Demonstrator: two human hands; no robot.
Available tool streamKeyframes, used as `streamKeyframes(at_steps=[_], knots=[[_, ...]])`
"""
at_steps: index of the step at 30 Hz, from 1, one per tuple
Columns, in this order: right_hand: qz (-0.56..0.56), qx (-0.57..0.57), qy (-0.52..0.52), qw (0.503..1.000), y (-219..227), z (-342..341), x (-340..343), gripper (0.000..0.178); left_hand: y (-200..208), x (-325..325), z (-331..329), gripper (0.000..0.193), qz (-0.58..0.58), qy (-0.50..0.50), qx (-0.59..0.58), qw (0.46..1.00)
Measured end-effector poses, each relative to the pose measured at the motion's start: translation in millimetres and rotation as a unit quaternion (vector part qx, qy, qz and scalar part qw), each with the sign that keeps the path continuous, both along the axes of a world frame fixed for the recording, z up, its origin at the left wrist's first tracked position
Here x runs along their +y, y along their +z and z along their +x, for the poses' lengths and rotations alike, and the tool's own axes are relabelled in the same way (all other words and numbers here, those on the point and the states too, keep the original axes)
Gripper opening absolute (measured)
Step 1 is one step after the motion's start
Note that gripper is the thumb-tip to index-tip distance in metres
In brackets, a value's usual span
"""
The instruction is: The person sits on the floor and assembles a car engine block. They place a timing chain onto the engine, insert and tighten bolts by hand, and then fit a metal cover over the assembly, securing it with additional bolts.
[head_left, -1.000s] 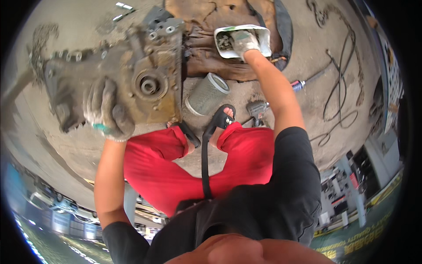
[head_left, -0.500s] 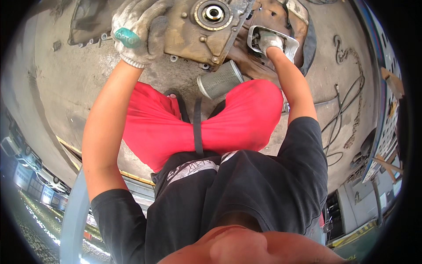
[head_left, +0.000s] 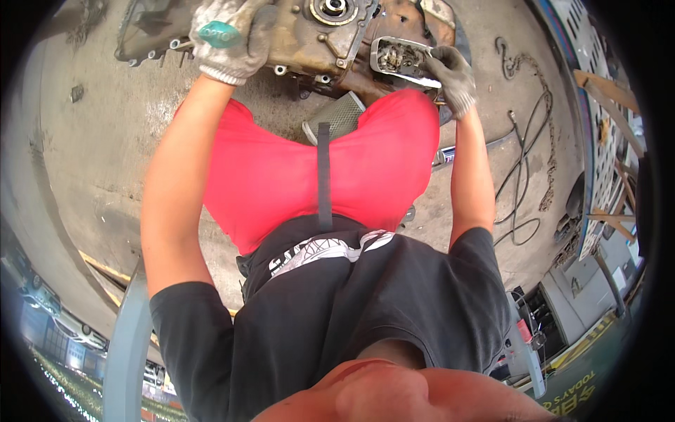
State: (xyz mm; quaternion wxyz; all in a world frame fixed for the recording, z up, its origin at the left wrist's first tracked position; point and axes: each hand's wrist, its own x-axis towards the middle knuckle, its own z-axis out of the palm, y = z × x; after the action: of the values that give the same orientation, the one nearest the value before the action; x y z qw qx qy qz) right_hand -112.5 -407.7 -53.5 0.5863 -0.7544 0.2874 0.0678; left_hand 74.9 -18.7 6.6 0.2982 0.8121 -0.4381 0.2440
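My left hand (head_left: 232, 42), in a grey-white glove with a green patch, is at the left edge of a grimy metal casing (head_left: 299, 46) with a round bearing (head_left: 334, 8). Its fingers curl, partly cut off by the picture's upper edge; what they grip is hidden. My right hand (head_left: 455, 81), also gloved, is at the right rim of a white-edged metal tray (head_left: 377, 63). Thumb and fingers are pinched together there; anything between them cannot be made out. Small dark metal parts (head_left: 404, 60) lie in the tray.
A mesh cylinder filter (head_left: 334, 118) stands by my knees. Another dirty casing (head_left: 151, 32) lies at the far left. On the floor to the right are a hook with chain (head_left: 508, 60) and a black cable (head_left: 524, 169). A perforated panel (head_left: 587, 42) borders the right side.
My right hand has come out of the tray to its right rim. My left hand stays beside the casing. The whole view has shifted slightly.
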Motion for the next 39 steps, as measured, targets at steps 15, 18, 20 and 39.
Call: streamKeyframes(at_steps=[15, 18, 20, 39], knots=[[-0.227, -0.309, 0.205, 0.9, 126, 7, 225, 0.023, 16, -14, -163, 0.031, -0.265, 0.023, 0.414, 0.871], [-0.236, -0.358, 0.239, 0.871, 120, 1, 226, 0.027, 15, -1, -169, 0.03, -0.304, -0.003, 0.6, 0.74], [-0.21, -0.298, 0.228, 0.903, 113, -13, 229, 0.031, 23, 6, -172, 0.032, -0.337, -0.035, 0.683, 0.647], [-0.457, -0.327, 0.278, 0.779, 98, 5, 203, 0.027, 6, 38, -172, 0.031, -0.5, 0.009, 0.746, 0.439]])
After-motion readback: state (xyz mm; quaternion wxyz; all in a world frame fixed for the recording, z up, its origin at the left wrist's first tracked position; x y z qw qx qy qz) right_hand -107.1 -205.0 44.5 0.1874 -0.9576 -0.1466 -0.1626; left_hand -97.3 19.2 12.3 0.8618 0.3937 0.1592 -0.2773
